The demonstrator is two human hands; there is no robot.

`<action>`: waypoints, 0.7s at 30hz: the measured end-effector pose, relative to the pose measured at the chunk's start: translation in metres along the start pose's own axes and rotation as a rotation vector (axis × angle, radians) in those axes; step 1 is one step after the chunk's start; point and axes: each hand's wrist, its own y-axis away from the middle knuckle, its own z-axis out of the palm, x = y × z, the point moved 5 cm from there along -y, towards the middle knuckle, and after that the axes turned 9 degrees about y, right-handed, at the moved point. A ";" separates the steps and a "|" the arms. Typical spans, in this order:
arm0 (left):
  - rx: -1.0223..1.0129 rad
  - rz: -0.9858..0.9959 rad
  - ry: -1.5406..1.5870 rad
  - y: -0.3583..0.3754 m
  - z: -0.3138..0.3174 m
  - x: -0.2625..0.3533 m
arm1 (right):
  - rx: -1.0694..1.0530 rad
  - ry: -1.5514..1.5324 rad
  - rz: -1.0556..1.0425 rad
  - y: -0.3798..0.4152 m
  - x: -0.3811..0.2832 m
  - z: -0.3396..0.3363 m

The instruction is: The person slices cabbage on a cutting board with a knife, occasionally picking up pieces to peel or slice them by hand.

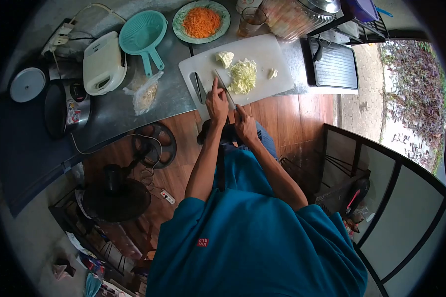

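Note:
My right hand point(245, 123) is wrapped round the handle of a kitchen knife point(225, 87), whose blade points away from me over the near part of a white cutting board point(276, 54). Beside the blade is my left hand point(217, 104), its index finger stretched out along the knife's left side and the other fingers bent. Right of the blade lies a heap of shredded cabbage point(243, 77). A cut chunk of cabbage point(225, 59) sits just beyond the knife tip. A few small cabbage pieces point(272, 74) rest farther right on the board.
Behind the board stand a plate of shredded carrot point(201, 23) and a glass point(251, 22). To the left are a teal colander point(143, 33), a plastic bag point(145, 94) and a white sandwich maker point(104, 64). A griddle pan point(334, 63) lies at the right end.

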 end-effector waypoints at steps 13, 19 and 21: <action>-0.024 -0.149 0.097 -0.025 0.011 0.009 | -0.009 -0.063 0.072 0.021 -0.005 -0.037; 0.000 -0.068 0.175 -0.050 0.001 0.006 | -0.063 -0.061 0.083 0.043 0.000 -0.049; 0.003 -0.016 0.180 -0.068 -0.005 0.007 | -0.040 -0.048 0.023 0.046 0.000 -0.044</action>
